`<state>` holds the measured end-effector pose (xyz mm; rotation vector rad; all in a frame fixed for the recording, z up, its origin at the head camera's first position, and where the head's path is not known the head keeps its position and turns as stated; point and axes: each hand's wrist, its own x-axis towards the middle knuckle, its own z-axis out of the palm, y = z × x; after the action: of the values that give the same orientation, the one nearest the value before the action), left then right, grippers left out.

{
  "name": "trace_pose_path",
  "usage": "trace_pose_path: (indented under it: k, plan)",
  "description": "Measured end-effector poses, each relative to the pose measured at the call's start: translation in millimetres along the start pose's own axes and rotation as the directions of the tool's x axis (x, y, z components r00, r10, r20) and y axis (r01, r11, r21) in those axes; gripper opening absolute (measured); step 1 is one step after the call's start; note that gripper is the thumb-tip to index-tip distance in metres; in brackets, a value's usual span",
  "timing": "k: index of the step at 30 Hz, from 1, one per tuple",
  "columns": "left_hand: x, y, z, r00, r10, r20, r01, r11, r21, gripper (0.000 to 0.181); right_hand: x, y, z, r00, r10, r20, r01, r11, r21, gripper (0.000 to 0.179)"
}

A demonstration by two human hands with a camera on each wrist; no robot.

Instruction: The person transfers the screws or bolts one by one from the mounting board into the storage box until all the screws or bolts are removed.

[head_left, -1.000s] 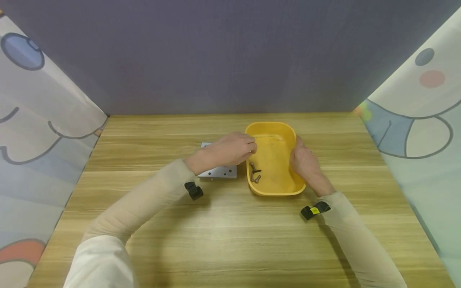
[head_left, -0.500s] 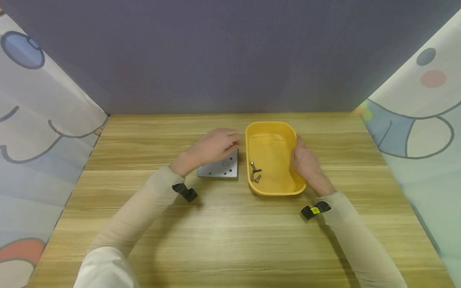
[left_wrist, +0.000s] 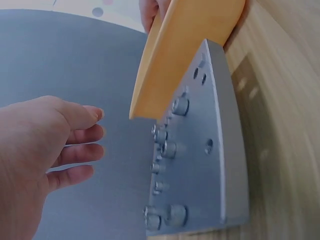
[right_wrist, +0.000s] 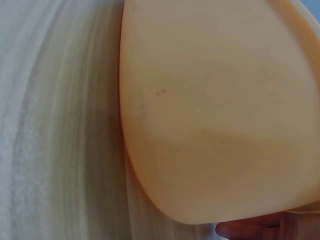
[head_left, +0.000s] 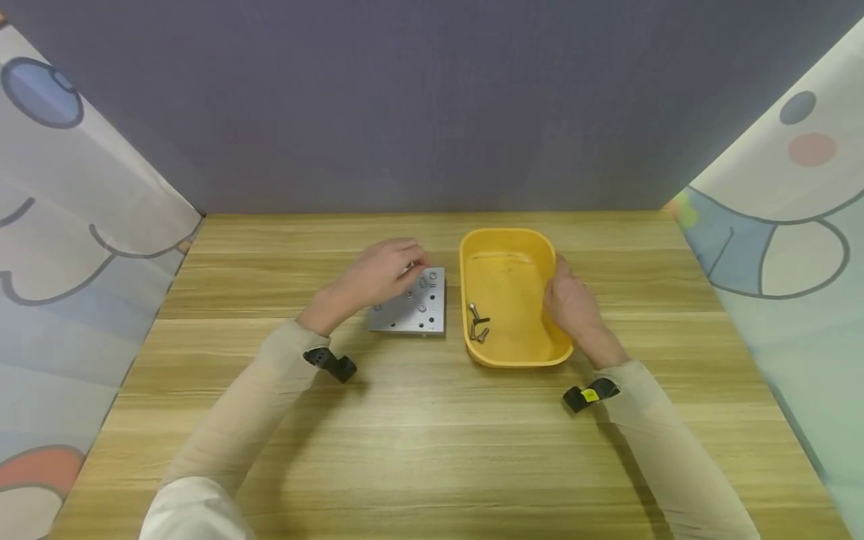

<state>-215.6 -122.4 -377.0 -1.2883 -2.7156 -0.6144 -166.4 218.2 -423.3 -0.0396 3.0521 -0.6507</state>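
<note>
Over the far left part of a grey metal plate [head_left: 405,321] hovers my left hand [head_left: 374,276]. Its thumb and index finger come close together, the other fingers are loosely bent, and the left wrist view reveals nothing between them. Socket-head screws [left_wrist: 170,149] of differing sizes stand in the plate, alongside several bare holes. My right hand [head_left: 572,301] grips the right wall of a yellow plastic bin [head_left: 516,300]; in the right wrist view only some fingertips [right_wrist: 250,231] show beyond the bin wall. Several loose screws [head_left: 474,309] lie at the bin's left side.
The wood-grain table [head_left: 432,435] carries both plate and bin, with a narrow strip between them. A grey-purple panel [head_left: 432,112] rises behind the far edge. Printed cloths [head_left: 776,225] flank the table.
My left hand has moved left from the bin's rim to above the plate, uncovering more of its screws and holes. My right hand and the bin have stayed put.
</note>
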Motion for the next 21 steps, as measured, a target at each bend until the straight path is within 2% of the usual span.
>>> trace_pose_path:
  k: [6,12,21]
  plan:
    - [-9.7,-3.5,2.4,1.0,-0.017,-0.011,0.017,1.0,-0.002,0.017,-0.4,-1.0,0.3,1.0,-0.005,-0.007,0.005,1.0,-0.001,0.054]
    - [-16.0,-2.5,4.7,0.999,-0.041,0.017,0.041,0.999,0.022,0.017,-1.3,-1.0,0.3,1.0,-0.012,-0.008,0.012,1.0,0.006,0.053]
    - [-22.9,-4.2,11.1,1.0,-0.019,0.003,0.019,0.999,0.042,0.015,-1.1,-0.3,0.0,1.0,-0.006,-0.017,0.006,1.0,-0.004,0.053]
